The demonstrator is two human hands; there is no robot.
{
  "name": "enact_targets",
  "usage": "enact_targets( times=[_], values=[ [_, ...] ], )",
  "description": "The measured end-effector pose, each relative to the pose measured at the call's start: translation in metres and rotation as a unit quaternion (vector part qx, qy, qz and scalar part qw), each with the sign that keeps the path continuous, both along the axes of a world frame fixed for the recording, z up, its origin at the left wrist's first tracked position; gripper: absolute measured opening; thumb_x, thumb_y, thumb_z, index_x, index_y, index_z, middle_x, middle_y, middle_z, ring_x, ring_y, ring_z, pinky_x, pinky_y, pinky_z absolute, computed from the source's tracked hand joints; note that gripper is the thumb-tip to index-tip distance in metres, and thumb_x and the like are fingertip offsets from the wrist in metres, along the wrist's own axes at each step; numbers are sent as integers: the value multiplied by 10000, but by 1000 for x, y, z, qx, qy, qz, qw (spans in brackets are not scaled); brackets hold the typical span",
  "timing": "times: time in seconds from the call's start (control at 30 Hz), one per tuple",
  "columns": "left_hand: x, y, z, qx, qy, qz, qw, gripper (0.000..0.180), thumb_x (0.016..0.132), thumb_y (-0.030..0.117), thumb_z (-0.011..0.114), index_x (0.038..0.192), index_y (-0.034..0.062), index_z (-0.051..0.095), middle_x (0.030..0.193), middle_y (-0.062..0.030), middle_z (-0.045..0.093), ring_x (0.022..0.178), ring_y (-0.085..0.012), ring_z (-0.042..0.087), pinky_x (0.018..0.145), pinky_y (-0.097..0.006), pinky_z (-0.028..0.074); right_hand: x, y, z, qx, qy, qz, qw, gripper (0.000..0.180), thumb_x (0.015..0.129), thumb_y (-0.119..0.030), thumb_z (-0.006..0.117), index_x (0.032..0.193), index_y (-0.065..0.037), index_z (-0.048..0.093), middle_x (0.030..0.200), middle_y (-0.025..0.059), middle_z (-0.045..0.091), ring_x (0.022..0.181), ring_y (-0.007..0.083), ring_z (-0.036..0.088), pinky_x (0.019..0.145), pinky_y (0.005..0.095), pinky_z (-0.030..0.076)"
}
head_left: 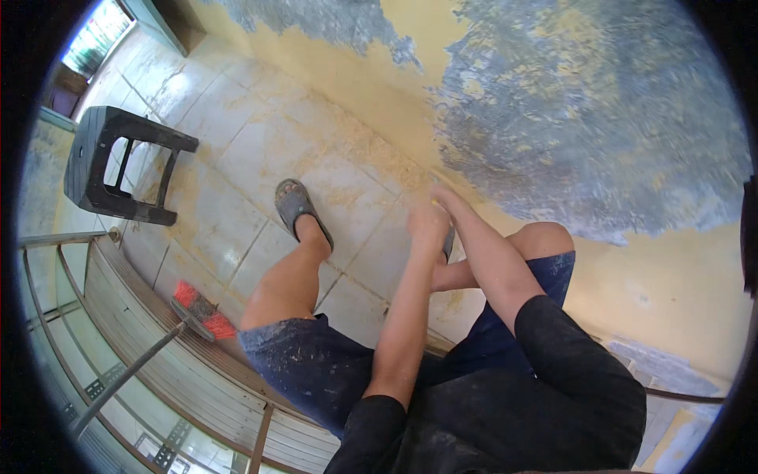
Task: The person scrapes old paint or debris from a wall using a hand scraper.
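My left hand [427, 222] and my right hand [447, 197] come together low in front of the wall, just above the floor. Both look closed, and their fingers are blurred and partly hidden. A small pale tip shows at the right hand, but what they hold I cannot make out. Beside them rises a yellow wall [410, 118], its paint stripped to grey in large ragged patches [545, 118]. Yellowish flakes [387, 162] lie scattered along the foot of the wall.
A black plastic stool [91, 162] lies tipped over at the left on the tiled floor [229, 178]. A broom with red bristles [207, 312] leans near a glass-and-metal cabinet [213, 395] at the lower left. My sandalled left foot [296, 207] stands on the tiles.
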State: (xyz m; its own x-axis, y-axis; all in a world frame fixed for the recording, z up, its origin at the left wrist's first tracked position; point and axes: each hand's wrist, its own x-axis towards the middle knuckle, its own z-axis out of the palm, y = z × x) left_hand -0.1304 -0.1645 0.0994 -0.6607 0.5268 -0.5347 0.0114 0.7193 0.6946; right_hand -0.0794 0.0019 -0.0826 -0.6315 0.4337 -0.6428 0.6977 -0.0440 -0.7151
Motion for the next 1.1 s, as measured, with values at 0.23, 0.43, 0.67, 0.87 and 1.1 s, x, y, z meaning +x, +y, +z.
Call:
enact_targets(
  times=[0.23,0.43,0.67,0.87,1.1],
  values=[
    [17,6,-3,-65,-34,-65,995,339,884,260,545,1058,-4,670,1066,-246,667,1015,-390,647,857,-464,522,12,2,-45,171,-165,163,958,255,792,-195,603,977,-62,716,967,123,690,875,274,660,733,416,507],
    [6,-23,66,-9,28,5,1000,381,908,313,546,951,-41,680,962,-271,673,951,-402,657,816,-474,519,-56,-12,69,411,-174,222,867,261,768,-191,557,865,-25,733,882,204,706,806,349,703,659,441,535],
    [31,-35,103,63,103,38,992,396,900,314,570,856,-67,672,839,-280,668,814,-426,667,729,-499,525,-39,-16,138,395,-150,142,895,246,738,-242,589,795,-65,750,841,173,712,790,340,704,685,435,550],
    [25,-31,100,55,134,32,989,379,915,275,551,828,-70,683,802,-277,668,786,-411,677,711,-466,546,-45,-18,139,498,-160,236,819,215,708,-210,626,805,-67,754,838,183,707,778,342,703,653,448,552],
    [20,-17,88,46,122,44,991,373,911,263,556,828,-75,688,802,-277,671,777,-406,681,694,-457,550,-61,-4,126,402,-183,222,869,227,724,-206,630,842,-55,752,881,186,707,811,340,701,705,433,551]
  ],
)
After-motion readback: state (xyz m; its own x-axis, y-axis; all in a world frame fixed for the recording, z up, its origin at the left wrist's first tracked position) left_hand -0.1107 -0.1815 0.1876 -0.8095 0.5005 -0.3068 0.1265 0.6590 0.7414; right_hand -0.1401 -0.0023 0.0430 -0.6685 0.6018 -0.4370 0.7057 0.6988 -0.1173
